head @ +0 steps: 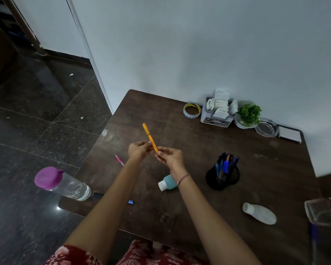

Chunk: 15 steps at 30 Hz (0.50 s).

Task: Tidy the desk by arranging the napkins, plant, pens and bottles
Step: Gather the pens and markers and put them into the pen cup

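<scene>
Seemingly midway, the person pinches an orange pen (150, 137) between left hand (139, 150) and right hand (169, 156) above the desk (199, 148), with the napkins (220, 106) and plant (249, 113) set at the wall, while a pink pen (119, 160), a teal bottle (165, 182) and a white bottle (259, 213) lie loose outside the pen holder (222, 176).

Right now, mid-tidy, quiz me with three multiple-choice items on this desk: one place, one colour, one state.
1. Where is the plant?
A) beside the napkins
B) at the front edge
C) on the floor

2. What colour is the held pen?
A) pink
B) orange
C) black

3. How is the white bottle?
A) upright
B) in a hand
C) lying on its side

Answers:
1 A, it stands next to the napkins at the back.
2 B, the left hand and right hand pinch an orange pen.
3 C, it lies flat on the desk.
</scene>
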{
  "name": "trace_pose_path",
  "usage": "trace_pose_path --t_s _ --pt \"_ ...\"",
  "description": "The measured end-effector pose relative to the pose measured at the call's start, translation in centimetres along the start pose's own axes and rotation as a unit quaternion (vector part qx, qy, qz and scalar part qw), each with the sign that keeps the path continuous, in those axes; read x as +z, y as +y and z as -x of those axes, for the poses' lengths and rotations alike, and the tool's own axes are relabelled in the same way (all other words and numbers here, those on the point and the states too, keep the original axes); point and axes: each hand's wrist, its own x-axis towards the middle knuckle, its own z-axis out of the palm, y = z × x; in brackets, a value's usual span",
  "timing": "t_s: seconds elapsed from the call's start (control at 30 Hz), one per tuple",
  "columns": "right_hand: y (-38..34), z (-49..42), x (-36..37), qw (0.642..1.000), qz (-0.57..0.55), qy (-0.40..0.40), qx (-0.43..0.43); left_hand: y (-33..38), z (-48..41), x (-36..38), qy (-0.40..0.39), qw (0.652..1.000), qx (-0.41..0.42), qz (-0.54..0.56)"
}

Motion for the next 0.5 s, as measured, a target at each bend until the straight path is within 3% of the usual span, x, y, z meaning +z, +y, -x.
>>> trace_pose_path --t_s 0.3,0.5 --pt "-1.1 4.2 -4.9 0.999 -0.024 -0.024 -0.01 0.8 4.7 3.3 -0.044 0.995 0.029 0.08" --pt "-3.1 6.0 -8.9 0.987 0.133 0.017 -0.086 1.1 8.2 6.8 -0.05 0.995 0.085 0.032"
